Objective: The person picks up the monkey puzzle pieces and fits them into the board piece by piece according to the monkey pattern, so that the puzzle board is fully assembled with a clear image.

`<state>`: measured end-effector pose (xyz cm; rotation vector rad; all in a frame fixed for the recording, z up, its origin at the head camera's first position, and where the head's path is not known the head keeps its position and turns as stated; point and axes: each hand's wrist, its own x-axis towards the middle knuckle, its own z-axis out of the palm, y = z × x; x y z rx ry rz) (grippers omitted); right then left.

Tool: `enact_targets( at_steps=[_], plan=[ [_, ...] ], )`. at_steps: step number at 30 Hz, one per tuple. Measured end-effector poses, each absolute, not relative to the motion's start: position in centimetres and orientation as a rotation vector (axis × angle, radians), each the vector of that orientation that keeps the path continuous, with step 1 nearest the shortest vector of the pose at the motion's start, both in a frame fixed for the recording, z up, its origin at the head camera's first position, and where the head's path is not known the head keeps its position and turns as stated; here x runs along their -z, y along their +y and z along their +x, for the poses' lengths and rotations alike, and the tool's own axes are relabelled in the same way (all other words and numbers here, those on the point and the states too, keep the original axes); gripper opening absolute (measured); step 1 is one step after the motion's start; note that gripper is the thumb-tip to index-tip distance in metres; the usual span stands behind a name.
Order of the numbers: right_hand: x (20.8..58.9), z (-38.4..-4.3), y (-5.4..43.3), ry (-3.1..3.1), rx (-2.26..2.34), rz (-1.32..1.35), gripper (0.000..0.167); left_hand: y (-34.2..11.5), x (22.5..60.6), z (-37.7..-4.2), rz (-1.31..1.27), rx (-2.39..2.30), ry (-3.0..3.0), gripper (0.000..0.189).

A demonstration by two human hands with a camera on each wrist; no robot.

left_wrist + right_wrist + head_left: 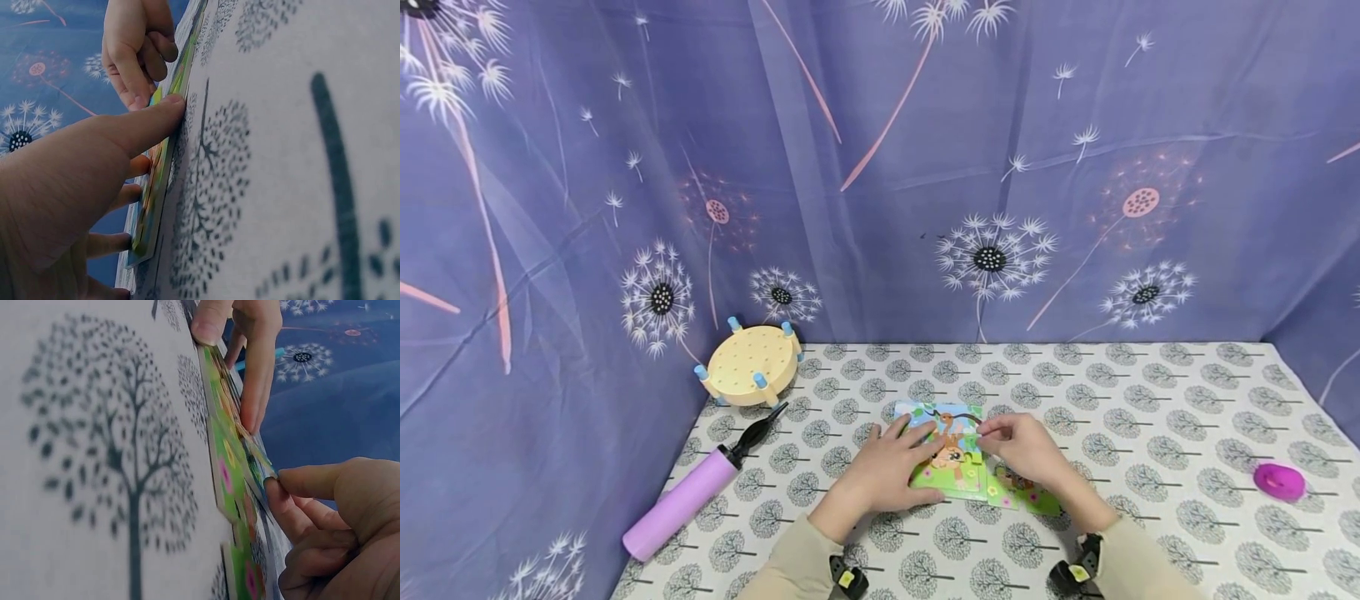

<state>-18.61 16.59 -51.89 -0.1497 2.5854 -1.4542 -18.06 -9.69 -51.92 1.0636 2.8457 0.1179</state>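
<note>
A colourful jigsaw puzzle (951, 482) with a cartoon animal on green grass and blue sky lies on the patterned cloth. My left hand (887, 467) rests spread over its left side, with the thumb along the near edge. At the puzzle's right side, my right hand (1026, 450) pinches a puzzle piece (264, 459) between thumb and forefinger. In the right wrist view that piece is tilted up against the flat ones. More green puzzle pieces (1002, 493) lie at the lower right, partly beneath the right hand in the head view.
A pale yellow round toy stool (752, 362) with blue-tipped legs leans at the back left. In front of it lies a purple hand pump (685, 502) with a black nozzle. A small magenta oval object (1280, 482) sits far right. Purple curtains (880, 208) enclose the table.
</note>
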Motion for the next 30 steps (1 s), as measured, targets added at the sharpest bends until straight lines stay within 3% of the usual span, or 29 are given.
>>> enact_targets(
  at_steps=[12, 21, 30],
  plan=[
    [52.1, -19.1, 16.0, 2.626, 1.381, -0.128, 0.014, -9.7, 52.0, -18.0, 1.091, -0.114, 2.857, 0.085],
    [51.7, -18.7, 16.8, 2.704, 1.321, -0.110, 0.021, -9.8, 52.1, -18.0, 1.093, -0.129, 2.842, 0.084],
    [51.3, -17.7, 19.2, 2.708, 1.273, -0.285, 0.016, -9.1, 51.8, -17.8, 1.075, -0.092, 2.863, 0.079]
  ],
)
